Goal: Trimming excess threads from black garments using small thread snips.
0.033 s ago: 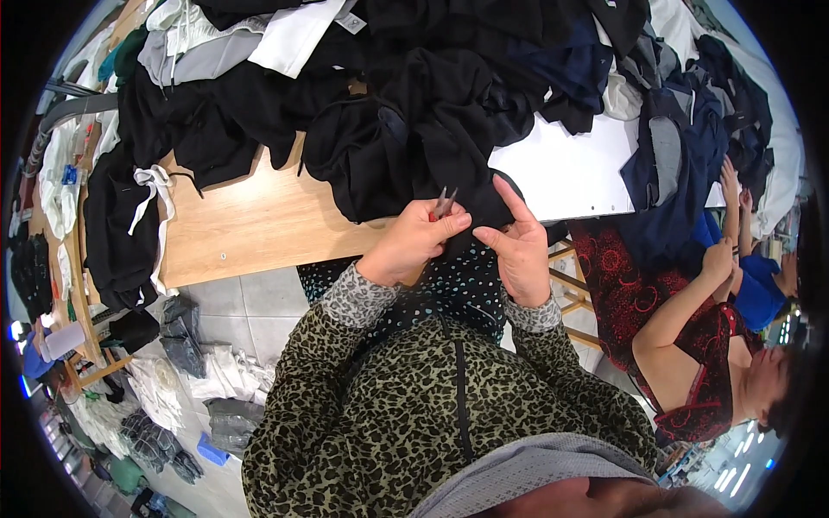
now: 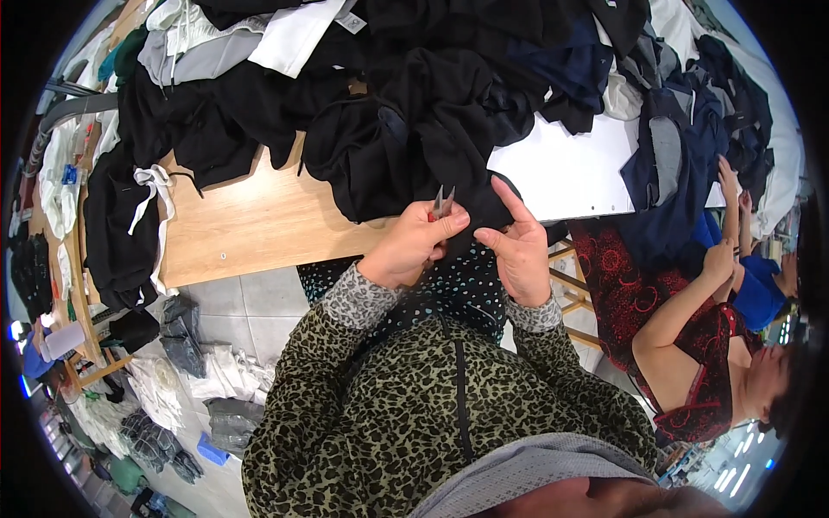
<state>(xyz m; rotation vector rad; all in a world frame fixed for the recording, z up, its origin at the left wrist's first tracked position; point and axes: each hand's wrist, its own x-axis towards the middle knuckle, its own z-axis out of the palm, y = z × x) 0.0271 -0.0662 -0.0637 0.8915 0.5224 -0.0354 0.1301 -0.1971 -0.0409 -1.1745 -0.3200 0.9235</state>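
Snips (image 2: 439, 205), centre: smooth metal blades, dull shine; red grip, apparently plastic. 
Garment (image 2: 414, 129), 12 o'clock: black cloth, matt, softly creased. 
Table (image 2: 250, 220), between 9 and 10 o'clock: wood-grain top, smooth, faint sheen. 
Sheet (image 2: 561, 168), 2 o'clock: white, smooth; paper or plastic, uncertain. 
Rails (image 2: 570, 286), between 3 and 4 o'clock: wood. 
Jacket (image 2: 389, 406), 6 o'clock: printed cloth, matt. 
Floor (image 2: 259, 332), 8 o'clock: smooth tile, slight gloss.
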